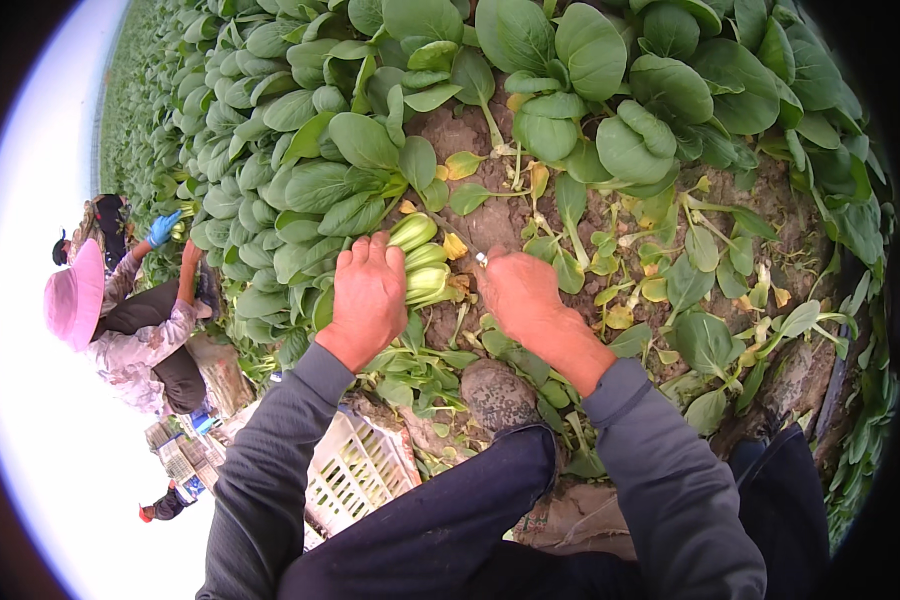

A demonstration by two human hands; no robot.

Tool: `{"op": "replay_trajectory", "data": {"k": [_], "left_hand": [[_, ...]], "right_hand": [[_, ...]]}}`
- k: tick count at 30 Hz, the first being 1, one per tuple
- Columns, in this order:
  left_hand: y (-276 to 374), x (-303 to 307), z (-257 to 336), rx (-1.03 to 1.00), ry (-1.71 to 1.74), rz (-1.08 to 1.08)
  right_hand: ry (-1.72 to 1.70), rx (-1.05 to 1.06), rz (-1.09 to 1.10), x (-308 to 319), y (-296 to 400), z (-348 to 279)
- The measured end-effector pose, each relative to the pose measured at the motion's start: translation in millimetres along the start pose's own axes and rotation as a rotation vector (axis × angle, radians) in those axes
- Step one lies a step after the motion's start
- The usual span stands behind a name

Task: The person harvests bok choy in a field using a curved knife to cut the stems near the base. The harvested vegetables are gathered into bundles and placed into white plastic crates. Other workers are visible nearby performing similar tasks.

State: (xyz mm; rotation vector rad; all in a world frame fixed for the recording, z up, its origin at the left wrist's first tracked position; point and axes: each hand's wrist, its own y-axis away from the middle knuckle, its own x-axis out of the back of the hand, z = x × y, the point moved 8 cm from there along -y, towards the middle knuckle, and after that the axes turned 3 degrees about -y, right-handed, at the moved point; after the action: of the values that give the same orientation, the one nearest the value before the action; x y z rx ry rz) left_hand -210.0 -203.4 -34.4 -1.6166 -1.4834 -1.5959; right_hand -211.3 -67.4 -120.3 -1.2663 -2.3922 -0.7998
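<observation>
Green pak choi with pale, thick stalks (424,274) lie under the fingers of my left hand (369,289), which grips them at the edge of the leafy bed. Their leaves spread to the left, partly covered by the hand. A little to the right, my right hand (523,292) is closed on a knife (481,259). Only a small metal part and a thin blade, pointing up and left over the soil, show past the fist. Yellowed leaves (454,246) lie between the two hands.
Standing pak choi (570,60) fill the far side. Cut leaves and stubs (701,330) litter the soil. A white slatted crate (360,461) stands near my left knee. On the left, a person in a pink hat (75,295) crouches, with other people and stacked crates (182,454) beyond.
</observation>
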Motion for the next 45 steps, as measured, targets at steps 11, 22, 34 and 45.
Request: {"op": "replay_trajectory", "data": {"k": [11,22,34,45], "left_hand": [[11,-18,1,0.120,0.029,-0.010],[21,-32,-10,0.245,0.208,-0.011],[72,-33,-27,0.542,0.639,0.012],[170,-5,18,0.706,2.212,-0.154]], "right_hand": [[0.044,0.083,-0.032,-6,-5,0],[0.129,0.049,-0.116,-4,-5,-10],[-0.007,-0.011,-0.040,29,44,10],[-0.405,0.095,0.285,119,66,-9]]}}
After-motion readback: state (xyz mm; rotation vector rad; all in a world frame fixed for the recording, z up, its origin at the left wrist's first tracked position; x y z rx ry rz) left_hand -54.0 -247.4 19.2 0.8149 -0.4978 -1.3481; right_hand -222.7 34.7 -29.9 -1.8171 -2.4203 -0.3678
